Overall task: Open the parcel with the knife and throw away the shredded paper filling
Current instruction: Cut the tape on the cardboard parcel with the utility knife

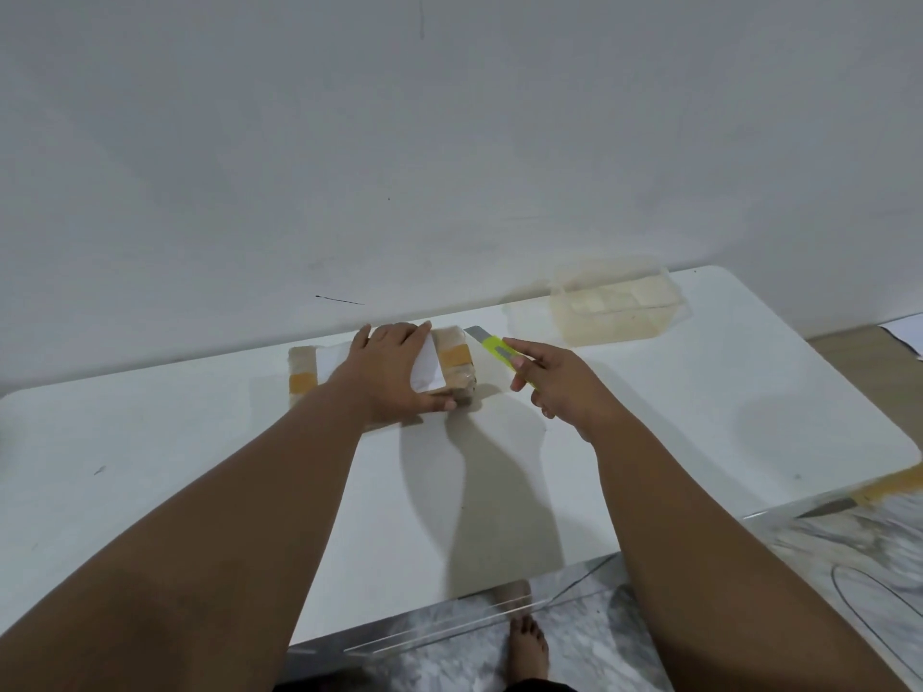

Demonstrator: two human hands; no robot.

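Note:
A flat parcel [452, 359] wrapped in brownish tape with a white label and two orange tape strips lies on the white table [200, 442], near the wall. My left hand [394, 377] lies on top of it, fingers spread across the far edge and thumb at the near right corner. My right hand [554, 387] grips a yellow-green utility knife [499, 349], index finger along its body. The grey blade is out and points up-left, just right of the parcel's far right corner, apart from it.
A clear plastic container [617, 302] stands at the back right of the table. A kitchen knife with a yellowish handle [869, 494] lies at the right table edge. A wall rises close behind the table. Below the front edge are a marbled floor and a bare foot [527, 646].

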